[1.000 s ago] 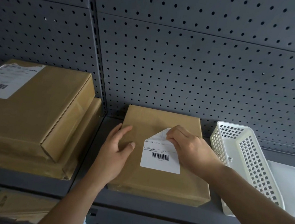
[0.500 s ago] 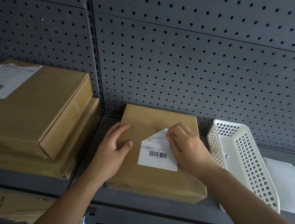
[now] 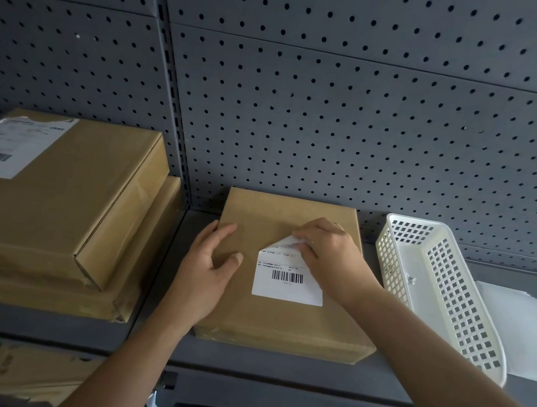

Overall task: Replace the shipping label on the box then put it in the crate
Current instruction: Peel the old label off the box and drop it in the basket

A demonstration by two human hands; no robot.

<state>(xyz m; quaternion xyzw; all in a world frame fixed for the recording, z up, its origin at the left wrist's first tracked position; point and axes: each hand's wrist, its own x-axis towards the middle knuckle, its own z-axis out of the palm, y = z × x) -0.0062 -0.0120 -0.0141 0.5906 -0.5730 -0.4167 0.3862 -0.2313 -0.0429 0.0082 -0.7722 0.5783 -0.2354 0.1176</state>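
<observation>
The box (image 3: 281, 322) lies flat on the grey shelf (image 3: 272, 364), its back edge close to the pegboard (image 3: 340, 127). On its top is a white label (image 3: 286, 287) with a barcode. The lower part of the label sits flat on the cardboard, while the top rises to a point.

The right hand (image 3: 333, 262) comes in from the right with its fingers curled, pinching the label at that point. The left hand (image 3: 208, 269) rests on the box's left edge with straight, slightly spread fingers and the thumb lying on the top face.

Just right of the box, with a narrow gap between them, stands a white perforated crate (image 3: 451, 291). I can't tell whether anything is in it. Beyond it lies a white sheet (image 3: 527, 338).

Left of the box, past the pegboard's upright, two bigger cartons (image 3: 61, 215) are stacked, and the upper one carries its own label. Below the shelf, at the lower left, more cardboard shows beside something green.
</observation>
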